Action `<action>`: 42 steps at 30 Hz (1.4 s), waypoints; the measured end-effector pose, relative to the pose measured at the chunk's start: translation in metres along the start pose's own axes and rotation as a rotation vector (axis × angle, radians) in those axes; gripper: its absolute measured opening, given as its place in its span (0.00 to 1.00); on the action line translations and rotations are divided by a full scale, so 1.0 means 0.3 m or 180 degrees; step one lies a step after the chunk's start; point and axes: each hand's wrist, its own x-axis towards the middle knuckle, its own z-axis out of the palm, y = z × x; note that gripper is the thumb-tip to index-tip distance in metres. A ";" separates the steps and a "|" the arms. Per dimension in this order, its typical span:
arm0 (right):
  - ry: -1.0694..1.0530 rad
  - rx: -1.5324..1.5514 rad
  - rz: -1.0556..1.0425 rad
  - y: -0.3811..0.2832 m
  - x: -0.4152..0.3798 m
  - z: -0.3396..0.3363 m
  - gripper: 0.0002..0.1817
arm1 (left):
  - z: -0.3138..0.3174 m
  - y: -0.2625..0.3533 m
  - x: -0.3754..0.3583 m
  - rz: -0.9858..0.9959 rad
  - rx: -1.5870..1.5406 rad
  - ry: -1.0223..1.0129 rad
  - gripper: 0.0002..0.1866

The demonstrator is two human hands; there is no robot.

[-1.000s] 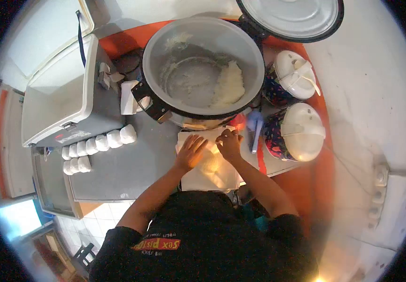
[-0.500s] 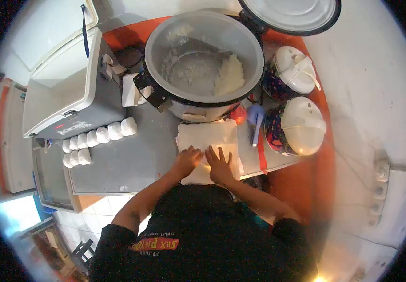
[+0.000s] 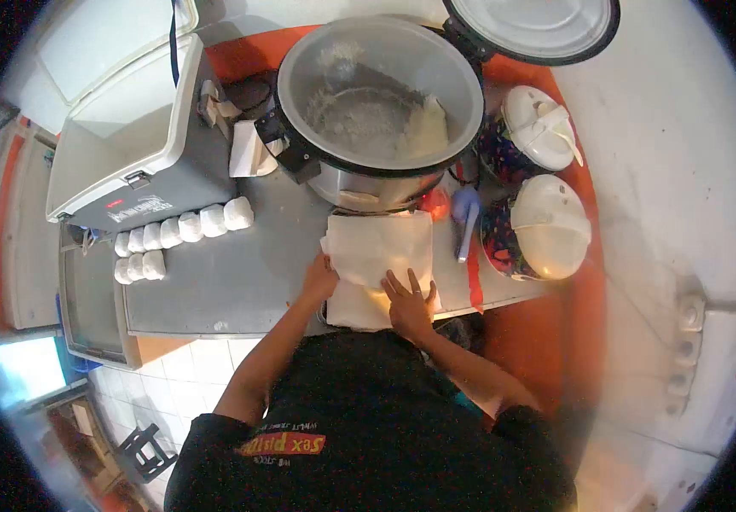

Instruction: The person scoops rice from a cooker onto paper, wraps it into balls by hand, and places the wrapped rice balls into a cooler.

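Observation:
A stack of wrapping paper [image 3: 381, 247] lies at the table's front edge, its top sheet curving over the lower part. My left hand [image 3: 321, 277] is closed at the left edge of the stack, pinching the paper there; its fingertips are partly hidden. My right hand [image 3: 409, 305] rests flat on the lower right of the paper with its fingers spread. Just behind the stack stands a large open rice cooker [image 3: 355, 183], with some white rice [image 3: 426, 130] left against its inner right side. A blue rice paddle [image 3: 465, 224] and a red round item [image 3: 435, 203] lie right of the paper.
An open grey cooler box [image 3: 155, 192] stands at the left, with white wrapped parcels [image 3: 189, 227] in rows before it. Two patterned containers with pale lids [image 3: 551, 226] are at the right. The cooker's lid [image 3: 538, 26] is raised. A white paper box [image 3: 249, 152] sits beside the cooker.
My left hand has moved from the middle of the paper out to its left edge. My right hand stays on the paper, shifted slightly. The view has turned a little.

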 end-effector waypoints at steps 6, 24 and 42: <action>0.0263 0.0212 -0.0177 0.006 -0.010 -0.012 0.35 | -0.010 -0.124 -0.091 -0.0963 0.0271 -0.2768 0.25; 0.0397 0.0545 -0.0576 0.126 0.216 -0.111 0.08 | 0.053 0.127 0.038 0.2683 0.1396 -0.1450 0.11; 0.0706 0.1420 0.0859 0.104 0.264 0.089 0.06 | 0.083 0.006 0.063 0.1805 0.0960 -0.0153 0.08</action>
